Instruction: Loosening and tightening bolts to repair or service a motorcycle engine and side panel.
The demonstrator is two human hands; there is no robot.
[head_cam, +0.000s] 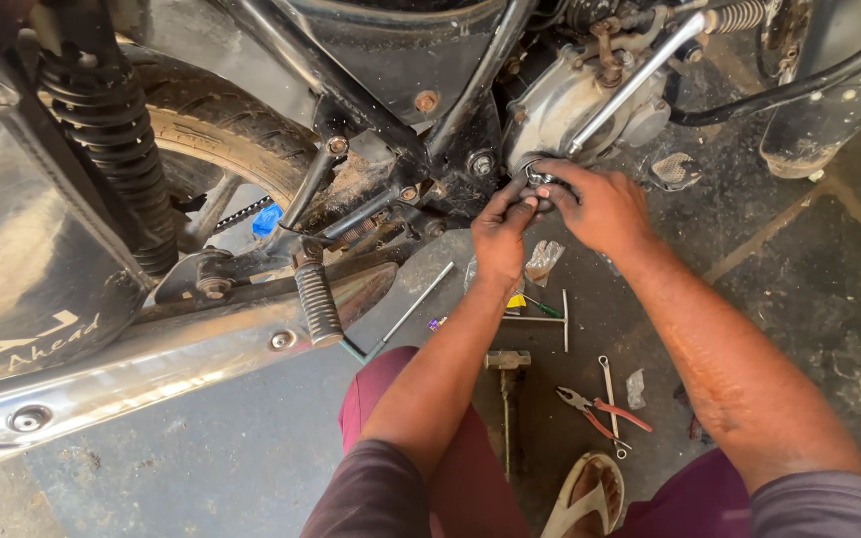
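Observation:
A motorcycle stands close in front of me, its silver engine cover [560,105] at the top centre. My left hand [502,239] and my right hand [600,204] meet just below that cover. Together their fingertips pinch a small dark metal part [538,182] at the engine's lower edge. Whether the part is fixed to the engine or loose, I cannot tell. A chrome lever [640,75] slants up to the right from the cover.
The rear tyre [221,130], a coil shock absorber [112,130], a footpeg [317,299] and the chrome exhaust [151,369] fill the left. On the concrete floor lie a T-handle wrench [550,319], a hammer [506,361], red-handled pliers [600,410], a spanner [610,394] and a long rod [406,311].

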